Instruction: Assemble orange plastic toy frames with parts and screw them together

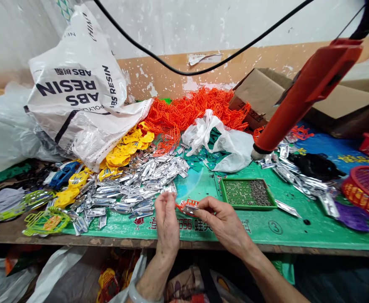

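Over the front of the green sheet, my right hand pinches a small shiny silver piece between thumb and fingers. An orange lattice piece sits right against the silver one, between my hands. My left hand is upright beside it, fingers curled together; what they hold, if anything, is hidden. Just beyond the left fingertips lies a heap of silver pieces. To the right of my right hand is a green tray with many tiny metal screws gathered at its right side.
A red electric screwdriver hangs at the right. Behind lie a tangled orange heap, a white plastic bag and a cardboard box. Yellow parts and a large resin sack stand left, a red basket right.
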The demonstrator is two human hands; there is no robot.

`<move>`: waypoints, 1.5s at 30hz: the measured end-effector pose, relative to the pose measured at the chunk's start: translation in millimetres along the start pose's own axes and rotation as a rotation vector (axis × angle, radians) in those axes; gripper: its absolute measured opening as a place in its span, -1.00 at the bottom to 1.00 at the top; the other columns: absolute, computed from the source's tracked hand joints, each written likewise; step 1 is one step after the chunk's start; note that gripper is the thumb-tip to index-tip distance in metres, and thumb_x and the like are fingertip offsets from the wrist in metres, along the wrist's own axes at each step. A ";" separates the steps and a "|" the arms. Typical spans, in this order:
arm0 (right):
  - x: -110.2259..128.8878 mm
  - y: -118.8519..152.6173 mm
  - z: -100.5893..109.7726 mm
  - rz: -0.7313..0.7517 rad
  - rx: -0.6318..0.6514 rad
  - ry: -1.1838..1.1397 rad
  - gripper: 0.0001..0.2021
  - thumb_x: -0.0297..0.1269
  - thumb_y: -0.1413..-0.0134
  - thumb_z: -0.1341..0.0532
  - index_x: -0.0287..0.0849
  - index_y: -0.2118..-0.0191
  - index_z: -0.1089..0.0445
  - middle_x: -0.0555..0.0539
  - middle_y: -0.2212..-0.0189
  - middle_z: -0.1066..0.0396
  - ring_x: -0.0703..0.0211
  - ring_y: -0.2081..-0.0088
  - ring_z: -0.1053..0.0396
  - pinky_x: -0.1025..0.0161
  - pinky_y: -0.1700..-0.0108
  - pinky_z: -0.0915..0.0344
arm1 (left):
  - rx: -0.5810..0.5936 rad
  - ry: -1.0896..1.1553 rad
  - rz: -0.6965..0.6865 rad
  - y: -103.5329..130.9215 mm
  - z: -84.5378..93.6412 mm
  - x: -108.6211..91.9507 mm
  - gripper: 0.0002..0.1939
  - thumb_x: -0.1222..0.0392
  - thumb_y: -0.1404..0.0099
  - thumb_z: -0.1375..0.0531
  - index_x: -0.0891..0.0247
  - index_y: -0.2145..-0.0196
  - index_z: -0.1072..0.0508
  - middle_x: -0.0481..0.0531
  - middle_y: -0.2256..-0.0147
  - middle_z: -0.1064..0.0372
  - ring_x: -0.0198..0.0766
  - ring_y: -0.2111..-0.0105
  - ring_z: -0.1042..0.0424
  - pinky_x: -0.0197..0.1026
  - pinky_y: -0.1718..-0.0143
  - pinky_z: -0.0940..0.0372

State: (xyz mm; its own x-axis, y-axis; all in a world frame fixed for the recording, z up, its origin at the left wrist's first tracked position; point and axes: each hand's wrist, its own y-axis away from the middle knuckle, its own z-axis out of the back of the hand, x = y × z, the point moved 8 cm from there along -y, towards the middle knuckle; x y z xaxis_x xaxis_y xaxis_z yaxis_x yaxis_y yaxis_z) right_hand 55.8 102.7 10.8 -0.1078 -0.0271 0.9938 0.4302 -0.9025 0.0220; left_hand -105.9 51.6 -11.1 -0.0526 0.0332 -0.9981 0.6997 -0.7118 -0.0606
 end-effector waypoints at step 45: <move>56.3 77.1 21.6 0.979 -0.376 0.621 -0.83 -0.48 -0.13 -0.21 -0.14 0.17 -0.43 -0.07 0.37 -0.53 0.13 0.22 -0.41 0.07 0.12 -0.37 | 0.617 -0.407 -1.054 61.4 -15.0 -64.2 -0.80 0.27 -0.39 -0.12 0.25 0.04 -0.39 0.21 0.14 -0.58 -0.19 0.15 -0.58 -0.26 0.12 -0.48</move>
State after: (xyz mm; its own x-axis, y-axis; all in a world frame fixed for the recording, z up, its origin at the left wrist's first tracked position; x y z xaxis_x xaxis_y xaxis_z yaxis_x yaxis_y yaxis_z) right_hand 102.3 40.9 70.8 -0.3378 -0.8742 0.3487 0.2950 -0.4502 -0.8428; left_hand -48.8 16.2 49.1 -0.6645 0.6374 -0.3901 -0.2500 -0.6815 -0.6878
